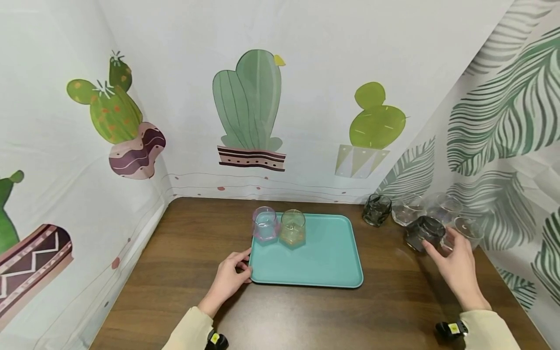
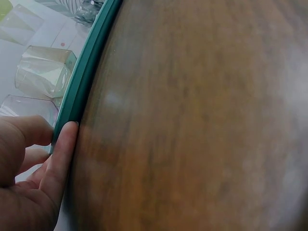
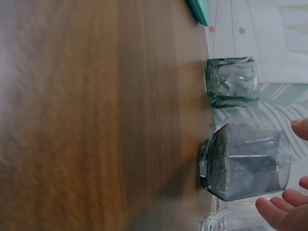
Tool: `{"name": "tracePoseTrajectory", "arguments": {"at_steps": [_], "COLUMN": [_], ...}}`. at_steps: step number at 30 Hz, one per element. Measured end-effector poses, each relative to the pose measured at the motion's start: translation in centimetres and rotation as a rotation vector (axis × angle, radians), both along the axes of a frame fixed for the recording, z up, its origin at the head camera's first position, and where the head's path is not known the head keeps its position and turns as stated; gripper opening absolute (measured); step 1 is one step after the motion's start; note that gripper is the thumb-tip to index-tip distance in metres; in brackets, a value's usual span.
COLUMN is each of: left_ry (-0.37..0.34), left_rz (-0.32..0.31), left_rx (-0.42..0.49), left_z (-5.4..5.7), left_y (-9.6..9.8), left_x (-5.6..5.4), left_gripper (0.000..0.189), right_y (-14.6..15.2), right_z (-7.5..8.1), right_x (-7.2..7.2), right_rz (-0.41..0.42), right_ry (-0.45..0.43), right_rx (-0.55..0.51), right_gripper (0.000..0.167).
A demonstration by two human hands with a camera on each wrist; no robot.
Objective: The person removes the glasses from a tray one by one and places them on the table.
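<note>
A teal tray (image 1: 323,262) lies on the table, with a pink-tinted glass (image 1: 265,226) and a yellowish glass (image 1: 293,228) at its back left. At the tray's left side, my left hand (image 1: 229,274) grips the rim between its digits, seen closely in the left wrist view. On the right, my right hand (image 1: 457,265) is around a dark grey glass (image 3: 245,163). Its thumb is on one side and its fingers on the other, near the mouth. In the right wrist view small gaps appear between the fingertips and that glass.
Another dark glass (image 1: 377,210) stands left of the right hand's glass. Several clear glasses, one at the back (image 1: 408,211) and one beside the hand (image 1: 469,228), stand close by. Patterned cloth (image 1: 315,121) hangs behind the wooden table (image 1: 306,316).
</note>
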State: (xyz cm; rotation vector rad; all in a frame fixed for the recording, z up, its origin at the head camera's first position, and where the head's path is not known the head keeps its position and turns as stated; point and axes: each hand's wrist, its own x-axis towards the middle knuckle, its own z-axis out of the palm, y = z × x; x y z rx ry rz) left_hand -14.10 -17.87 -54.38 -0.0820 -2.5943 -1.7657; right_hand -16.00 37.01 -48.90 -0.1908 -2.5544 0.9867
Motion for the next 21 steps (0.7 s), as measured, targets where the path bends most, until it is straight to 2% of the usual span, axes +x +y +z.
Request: {"name": "tracePoseTrajectory", "arguments": {"at_steps": [14, 21], "left_ry": [0.003, -0.001], "left_rz": [0.004, 0.008], "left_rx": [-0.011, -0.002], "left_z": [0.1, 0.0], "left_y": [0.0, 0.0], "left_x": [0.0, 0.0], "left_gripper": [0.055, 0.055], "right_y": [-3.3, -5.9], "right_z": [0.2, 0.5], "right_x": [1.3, 1.3], "right_rz": [-0.02, 0.053], "right_ry": [0.108, 0.133], "right_rx": [-0.02, -0.027], "right_gripper": [0.066, 0.063]}}
